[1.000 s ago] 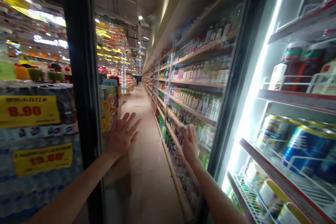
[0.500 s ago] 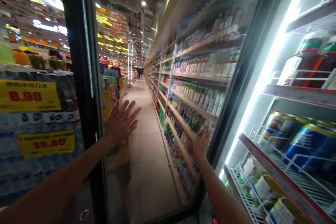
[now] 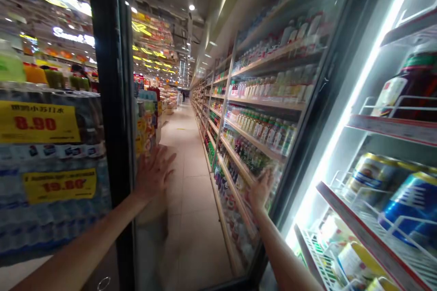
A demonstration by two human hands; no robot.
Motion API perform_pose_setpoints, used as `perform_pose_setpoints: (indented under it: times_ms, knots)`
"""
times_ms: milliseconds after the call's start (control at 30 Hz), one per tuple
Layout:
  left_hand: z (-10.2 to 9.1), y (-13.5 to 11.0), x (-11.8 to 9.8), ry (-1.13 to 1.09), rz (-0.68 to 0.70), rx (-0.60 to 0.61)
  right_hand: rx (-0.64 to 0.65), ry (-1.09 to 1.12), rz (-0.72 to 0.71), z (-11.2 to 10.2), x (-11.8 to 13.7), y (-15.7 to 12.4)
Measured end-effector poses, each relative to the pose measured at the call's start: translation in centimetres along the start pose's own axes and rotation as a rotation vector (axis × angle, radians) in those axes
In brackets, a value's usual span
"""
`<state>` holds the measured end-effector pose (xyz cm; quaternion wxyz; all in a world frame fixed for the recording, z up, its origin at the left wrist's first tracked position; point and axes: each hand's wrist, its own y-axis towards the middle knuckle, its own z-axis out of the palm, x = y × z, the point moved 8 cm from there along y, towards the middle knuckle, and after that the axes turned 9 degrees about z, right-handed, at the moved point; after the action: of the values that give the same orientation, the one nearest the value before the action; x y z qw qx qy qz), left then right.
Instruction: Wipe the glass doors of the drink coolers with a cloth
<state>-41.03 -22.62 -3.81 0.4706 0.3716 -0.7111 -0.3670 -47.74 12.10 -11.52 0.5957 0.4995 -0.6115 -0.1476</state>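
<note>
Directly in front of me is a glass cooler door (image 3: 111,113) with a dark frame, swung out from the lit cooler. My left hand (image 3: 155,172) is open beside the door's left frame, fingers spread, its palm apparently against the glass. Toward the opposite side of the pane, my right hand (image 3: 261,188) is raised with its fingers stretched out. It is somewhat blurred, and I see nothing held in it. Whether the right fingers press on the glass is hard to tell.
To the right, the cooler's wire shelves hold blue cans (image 3: 414,202), dark bottles (image 3: 406,82) and white-and-yellow containers (image 3: 357,261). Bottled drinks (image 3: 269,132) show on shelves through the glass. At left, packed bottles carry yellow price signs (image 3: 39,122). A tiled aisle (image 3: 180,145) runs ahead.
My left hand has shifted slightly down and left in view, its fingers still spread. The right fingers have straightened. The door frame and cooler shelves sit slightly further right in view.
</note>
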Motion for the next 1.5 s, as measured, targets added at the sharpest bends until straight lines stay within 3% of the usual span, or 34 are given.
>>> perform_pose_setpoints:
  times_ms: [100,167,200,333,400,467,533,600,667,767,833,900,967,1033,1067,1100,1200,1267,1333,1433,1467,1500]
  knots:
    - [0.3,-0.8,0.1,0.002,-0.033,0.015,0.145,0.005,-0.392,2.1,5.2,-3.7]
    - [0.5,-0.8,0.4,-0.02,-0.057,0.044,0.256,0.008,-0.6,2.7,6.8,-5.2]
    - [0.5,-0.8,0.4,-0.037,-0.065,0.061,0.233,0.011,-0.564,2.1,6.2,-4.3]
    - [0.7,-0.5,0.5,-0.074,-0.084,0.092,-0.11,0.012,-0.059,-2.2,0.1,2.2]
    - [0.7,-0.6,0.4,-0.073,-0.093,0.093,-0.131,0.006,-0.03,-2.3,0.5,2.6]
    - [0.8,-0.6,0.4,-0.066,-0.092,0.088,-0.044,0.005,-0.192,-0.9,3.6,0.8]
    - [0.8,-0.6,0.4,-0.055,-0.089,0.079,0.089,0.0,-0.494,1.0,7.6,-2.4]
    - [0.8,-0.7,0.5,-0.042,-0.084,0.066,0.151,-0.008,-0.699,1.7,9.3,-4.0]
    - [0.8,-0.7,0.5,-0.032,-0.07,0.06,0.089,-0.004,-0.606,0.8,8.0,-1.7]
    - [0.8,-0.6,0.5,-0.009,-0.052,0.043,-0.139,0.05,-0.104,-2.1,3.0,4.7]
    - [0.7,-0.6,0.5,0.011,-0.041,0.026,-0.21,0.085,0.054,-2.8,2.3,6.3]
    - [0.6,-0.6,0.3,0.025,-0.026,0.009,-0.151,0.097,-0.118,-2.1,5.3,5.6]
    - [0.4,-0.6,0.3,0.029,-0.02,-0.003,0.019,0.084,-0.492,-0.5,9.5,3.1]
    - [0.3,-0.6,0.3,0.033,-0.03,-0.005,0.136,0.064,-0.726,0.3,11.0,1.5]
    - [0.3,-0.7,0.2,0.034,-0.029,0.003,0.13,0.061,-0.711,0.0,10.4,2.3]
    - [0.3,-0.7,0.1,0.034,-0.02,0.007,0.071,0.065,-0.594,-0.8,9.1,4.1]
    - [0.0,-0.6,0.0,0.026,-0.035,0.0,-0.2,0.096,-0.056,-4.1,3.3,9.8]
    - [-0.1,-0.6,0.0,0.028,-0.063,-0.002,-0.245,0.099,0.06,-4.5,2.6,10.4]
    - [-0.1,-0.6,0.0,0.04,-0.077,0.022,-0.153,0.085,-0.166,-3.3,6.0,8.4]
    - [-0.2,-0.6,0.0,0.042,-0.073,0.024,0.08,0.046,-0.766,-0.7,12.3,2.6]
    - [-0.3,-0.7,0.0,0.039,-0.071,0.01,0.108,0.044,-0.883,-0.5,13.2,1.6]
    - [-0.4,-0.7,0.0,0.034,-0.069,-0.006,0.096,0.052,-0.908,-0.7,13.4,1.8]
